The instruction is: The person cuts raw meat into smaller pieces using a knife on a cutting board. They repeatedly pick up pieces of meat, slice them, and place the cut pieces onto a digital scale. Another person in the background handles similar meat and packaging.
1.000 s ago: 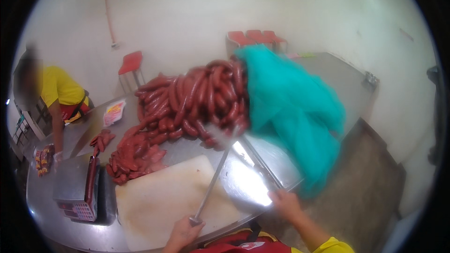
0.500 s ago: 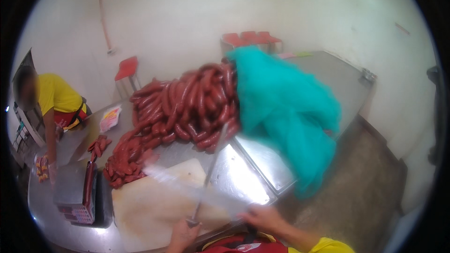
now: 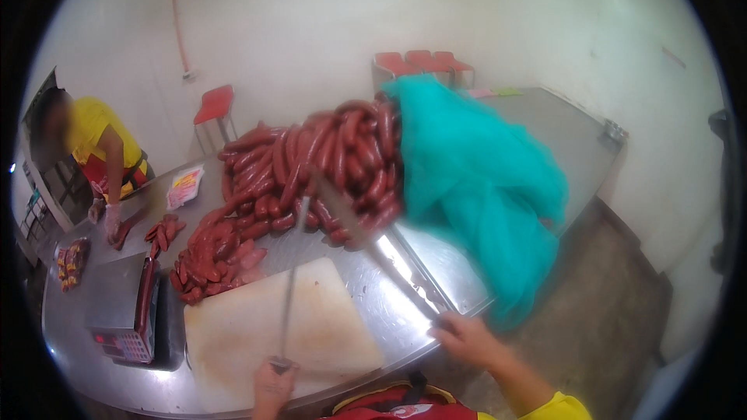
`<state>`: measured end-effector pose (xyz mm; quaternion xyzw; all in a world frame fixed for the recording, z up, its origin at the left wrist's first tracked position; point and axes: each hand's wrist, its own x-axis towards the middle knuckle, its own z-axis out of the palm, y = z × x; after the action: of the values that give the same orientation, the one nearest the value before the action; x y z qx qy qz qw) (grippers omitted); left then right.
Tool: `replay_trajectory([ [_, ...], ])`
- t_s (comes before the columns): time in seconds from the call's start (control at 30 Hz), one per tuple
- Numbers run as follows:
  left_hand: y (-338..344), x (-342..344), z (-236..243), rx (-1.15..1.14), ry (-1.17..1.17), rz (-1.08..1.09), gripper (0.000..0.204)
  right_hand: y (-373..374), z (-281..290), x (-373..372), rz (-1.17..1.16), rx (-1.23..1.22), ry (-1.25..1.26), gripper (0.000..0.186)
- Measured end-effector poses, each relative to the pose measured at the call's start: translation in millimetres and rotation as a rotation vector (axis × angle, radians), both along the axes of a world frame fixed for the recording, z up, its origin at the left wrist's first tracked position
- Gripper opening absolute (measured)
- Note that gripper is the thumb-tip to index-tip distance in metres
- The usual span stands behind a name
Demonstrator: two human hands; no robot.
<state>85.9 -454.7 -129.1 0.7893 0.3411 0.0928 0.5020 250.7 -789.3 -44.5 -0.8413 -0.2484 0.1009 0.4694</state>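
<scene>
My left hand [image 3: 274, 383] is closed round the handle of a honing steel [image 3: 291, 295], whose thin rod points up and away over the white cutting board [image 3: 257, 334]. At the board's right, my right hand [image 3: 470, 340] grips a long knife [image 3: 373, 253], its blade slanting up to the left and slightly blurred. The blade's tip lies in front of a large heap of dark red sausages [image 3: 311, 159]. Steel and knife come close near their tips, with a small gap showing. Cut sausage pieces [image 3: 214, 264] lie beyond the board's left corner.
A digital scale [image 3: 117, 311] stands left of the board. Green netting [image 3: 475, 179] covers the heap's right side and hangs over the steel table's edge. At the far left, a co-worker [image 3: 105, 136] in yellow, wearing gloves, handles a red piece. Red stools [image 3: 214, 105] stand behind.
My right hand has moved right and up, and the knife now points away instead of crossing leftward over the board. My left hand and the steel have shifted left. The co-worker has straightened slightly.
</scene>
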Motion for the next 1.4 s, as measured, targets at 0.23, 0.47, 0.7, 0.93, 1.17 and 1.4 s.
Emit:
replay_trajectory([
  [0.23, -49.3, 18.0, 2.3, 0.01, 0.145, -0.35, 0.035, 77.3, -9.1, -29.9, 0.201, -0.215, 0.311, 0.047],
  [0.47, -27.4, 10.2, 37.3, 0.052, 0.161, -0.238, 0.035, 30.0, -37.9, -10.9, -0.123, -0.295, 0.153, 0.049],
  [0.7, -41.3, 19.5, 13.2, 0.001, 0.095, -0.323, 0.034, 56.1, -36.2, -24.8, 0.008, -0.294, -0.055, 0.043],
  [0.93, -22.3, 13.7, 7.7, 0.141, 0.056, -0.163, 0.024, 8.0, -39.0, 11.8, -0.298, -0.254, 0.281, 0.045],
  [1.17, -30.0, 31.9, -4.3, 0.096, -0.059, -0.245, 0.027, 44.3, -44.3, -5.6, 0.056, -0.296, 0.118, 0.051],
  [1.4, -11.6, 21.0, 10.2, 0.312, -0.068, -0.188, 0.027, 8.5, -33.6, 28.1, -0.266, -0.254, 0.066, 0.05],
])
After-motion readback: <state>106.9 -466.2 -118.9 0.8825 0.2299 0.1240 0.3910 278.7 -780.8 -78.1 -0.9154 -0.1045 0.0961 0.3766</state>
